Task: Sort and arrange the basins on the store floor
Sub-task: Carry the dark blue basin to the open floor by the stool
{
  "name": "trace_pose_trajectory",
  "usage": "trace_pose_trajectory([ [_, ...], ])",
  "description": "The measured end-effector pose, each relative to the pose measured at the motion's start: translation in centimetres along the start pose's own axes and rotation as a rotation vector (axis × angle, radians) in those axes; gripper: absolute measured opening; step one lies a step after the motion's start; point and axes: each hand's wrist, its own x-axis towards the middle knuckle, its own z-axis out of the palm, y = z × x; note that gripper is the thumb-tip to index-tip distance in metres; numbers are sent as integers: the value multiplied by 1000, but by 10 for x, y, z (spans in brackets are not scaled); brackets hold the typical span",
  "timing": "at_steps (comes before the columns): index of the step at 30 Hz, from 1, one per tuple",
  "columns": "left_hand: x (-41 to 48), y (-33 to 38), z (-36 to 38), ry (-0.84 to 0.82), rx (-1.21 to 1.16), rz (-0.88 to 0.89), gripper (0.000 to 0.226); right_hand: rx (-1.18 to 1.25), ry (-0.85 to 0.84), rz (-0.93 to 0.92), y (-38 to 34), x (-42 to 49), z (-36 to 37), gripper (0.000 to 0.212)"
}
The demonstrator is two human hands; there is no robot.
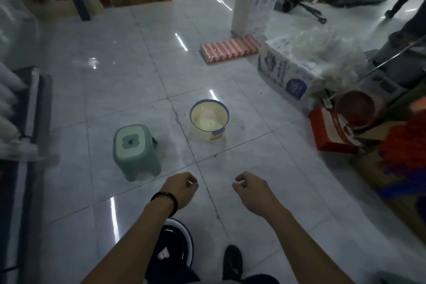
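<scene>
A cream basin with a blue rim [209, 120] stands upright on the tiled floor ahead of me. A dark basin with a white rim [182, 241] lies on the floor close to my feet, partly hidden under my left forearm. A brown basin [356, 108] rests tilted on goods at the right. My left hand [182, 188], with a dark bracelet at the wrist, and my right hand [250, 188] hover over the floor with fingers loosely curled, holding nothing. Both hands are well short of the cream basin.
A green plastic stool [134, 151] stands left of the cream basin. A tissue pack [288, 71], a red box [332, 131] and a red patterned carton [230, 49] crowd the right side. A tall white paper pack [253, 2] stands behind. Shelving [25, 104] lines the left.
</scene>
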Motion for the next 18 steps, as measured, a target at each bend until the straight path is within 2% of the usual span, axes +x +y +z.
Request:
trace_pose_trajectory([
  [4, 56, 46, -18, 32, -26, -42, 19, 7, -12, 35, -6, 88, -54, 34],
  [11, 198, 94, -64, 32, -55, -72, 23, 76, -84, 104, -35, 231, -100, 35],
  [18, 389, 127, -117, -126, -45, -105, 30, 305, -45, 339, -58, 368, -134, 31],
])
